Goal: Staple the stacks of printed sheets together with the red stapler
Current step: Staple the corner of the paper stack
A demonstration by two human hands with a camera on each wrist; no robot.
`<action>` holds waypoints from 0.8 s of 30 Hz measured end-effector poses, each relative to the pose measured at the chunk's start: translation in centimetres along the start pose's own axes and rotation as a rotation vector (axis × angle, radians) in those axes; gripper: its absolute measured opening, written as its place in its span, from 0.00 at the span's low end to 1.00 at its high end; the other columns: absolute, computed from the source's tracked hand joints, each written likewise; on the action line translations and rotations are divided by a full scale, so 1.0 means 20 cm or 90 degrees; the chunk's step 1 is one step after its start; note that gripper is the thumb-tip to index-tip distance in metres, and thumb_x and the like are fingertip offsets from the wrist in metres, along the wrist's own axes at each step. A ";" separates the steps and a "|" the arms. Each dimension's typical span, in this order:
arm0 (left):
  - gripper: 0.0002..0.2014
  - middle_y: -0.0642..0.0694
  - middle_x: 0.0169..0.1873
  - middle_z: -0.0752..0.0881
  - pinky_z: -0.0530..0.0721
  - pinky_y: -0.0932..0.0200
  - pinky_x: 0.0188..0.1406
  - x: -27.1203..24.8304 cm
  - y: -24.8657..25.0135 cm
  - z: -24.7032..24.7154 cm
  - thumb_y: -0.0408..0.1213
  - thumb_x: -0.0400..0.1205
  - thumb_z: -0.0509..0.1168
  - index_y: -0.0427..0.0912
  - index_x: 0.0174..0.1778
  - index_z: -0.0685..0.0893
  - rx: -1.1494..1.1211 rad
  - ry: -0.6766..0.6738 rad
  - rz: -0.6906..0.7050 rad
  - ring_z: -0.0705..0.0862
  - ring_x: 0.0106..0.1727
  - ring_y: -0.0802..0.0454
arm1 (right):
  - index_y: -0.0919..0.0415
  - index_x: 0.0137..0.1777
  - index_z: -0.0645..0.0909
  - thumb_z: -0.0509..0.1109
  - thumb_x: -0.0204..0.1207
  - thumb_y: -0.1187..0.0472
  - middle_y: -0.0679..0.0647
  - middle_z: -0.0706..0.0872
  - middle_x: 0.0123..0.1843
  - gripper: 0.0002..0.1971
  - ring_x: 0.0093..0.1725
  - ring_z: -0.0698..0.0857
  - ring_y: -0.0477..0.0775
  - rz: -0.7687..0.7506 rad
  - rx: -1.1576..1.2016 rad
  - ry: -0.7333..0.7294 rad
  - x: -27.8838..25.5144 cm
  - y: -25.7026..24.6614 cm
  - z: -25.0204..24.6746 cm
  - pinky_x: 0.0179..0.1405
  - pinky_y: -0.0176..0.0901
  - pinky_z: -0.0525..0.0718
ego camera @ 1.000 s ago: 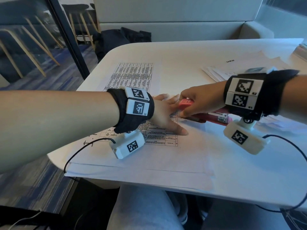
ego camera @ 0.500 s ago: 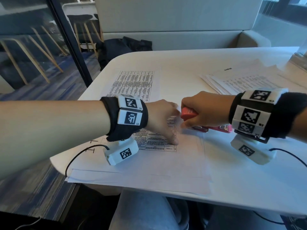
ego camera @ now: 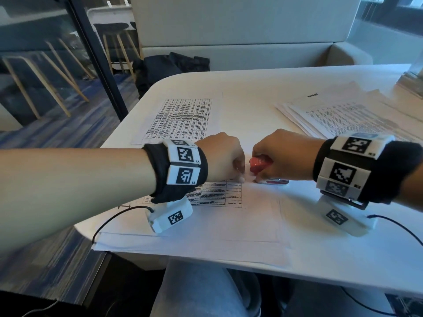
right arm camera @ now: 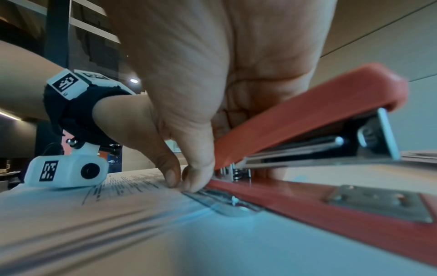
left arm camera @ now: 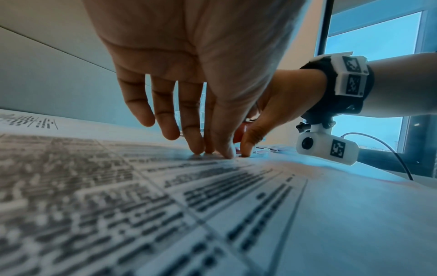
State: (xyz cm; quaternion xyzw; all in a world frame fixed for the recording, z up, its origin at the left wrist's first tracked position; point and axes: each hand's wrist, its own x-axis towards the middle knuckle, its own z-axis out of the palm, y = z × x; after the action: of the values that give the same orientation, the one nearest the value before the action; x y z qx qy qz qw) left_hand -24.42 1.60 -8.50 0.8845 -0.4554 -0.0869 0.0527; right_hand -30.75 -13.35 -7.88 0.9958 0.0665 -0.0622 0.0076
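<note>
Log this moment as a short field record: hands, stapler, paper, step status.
left hand: straight fingertips press on the near stack of printed sheets
right hand: grips the red metal-and-plastic stapler
stapler: base on the white table, top arm raised, mouth at the stack's edge
other papers: loose printed pile, far right
status: not yet pressed shut

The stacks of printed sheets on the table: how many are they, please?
2 distinct ones. One stack lies at the near table edge under both hands; another, fanned stack lies far right. The loose-looking sheet at far left may belong to the first.
</note>
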 end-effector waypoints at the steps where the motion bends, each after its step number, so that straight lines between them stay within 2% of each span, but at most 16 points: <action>1: 0.11 0.60 0.33 0.80 0.75 0.64 0.43 0.00 0.00 0.00 0.49 0.73 0.74 0.53 0.49 0.91 0.001 0.000 -0.002 0.79 0.41 0.57 | 0.52 0.49 0.83 0.75 0.70 0.43 0.48 0.85 0.40 0.15 0.44 0.83 0.52 0.003 -0.004 -0.004 0.00 0.00 0.00 0.44 0.44 0.82; 8: 0.09 0.59 0.33 0.81 0.73 0.64 0.41 0.00 0.02 0.00 0.48 0.73 0.75 0.54 0.48 0.91 0.006 0.009 -0.002 0.80 0.40 0.57 | 0.53 0.47 0.83 0.75 0.70 0.43 0.50 0.85 0.39 0.15 0.43 0.83 0.54 0.003 -0.033 -0.008 0.01 0.00 -0.01 0.36 0.42 0.75; 12: 0.08 0.59 0.31 0.82 0.74 0.64 0.40 0.01 0.01 0.00 0.47 0.72 0.75 0.53 0.46 0.92 -0.016 0.011 -0.016 0.80 0.39 0.57 | 0.53 0.49 0.84 0.74 0.70 0.43 0.50 0.85 0.41 0.15 0.44 0.83 0.53 0.001 -0.028 -0.008 0.00 -0.01 -0.01 0.37 0.42 0.76; 17: 0.06 0.56 0.36 0.88 0.81 0.61 0.44 0.00 0.01 0.00 0.45 0.71 0.76 0.52 0.42 0.92 -0.048 0.010 -0.031 0.84 0.41 0.55 | 0.53 0.50 0.84 0.74 0.71 0.44 0.50 0.85 0.41 0.15 0.45 0.83 0.53 0.001 -0.029 -0.008 0.00 -0.01 -0.01 0.40 0.43 0.79; 24: 0.04 0.58 0.28 0.82 0.78 0.61 0.41 0.00 0.03 -0.01 0.43 0.73 0.74 0.49 0.40 0.91 -0.017 0.002 -0.014 0.81 0.38 0.55 | 0.53 0.46 0.82 0.74 0.71 0.44 0.50 0.84 0.39 0.14 0.44 0.83 0.55 0.006 -0.025 -0.015 0.00 -0.01 -0.01 0.40 0.43 0.79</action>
State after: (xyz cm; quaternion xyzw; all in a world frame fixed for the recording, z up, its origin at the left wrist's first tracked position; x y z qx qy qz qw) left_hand -24.79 1.20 -8.26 0.8887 -0.4445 -0.0923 0.0643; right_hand -30.82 -13.13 -7.72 0.9950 0.0627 -0.0728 0.0284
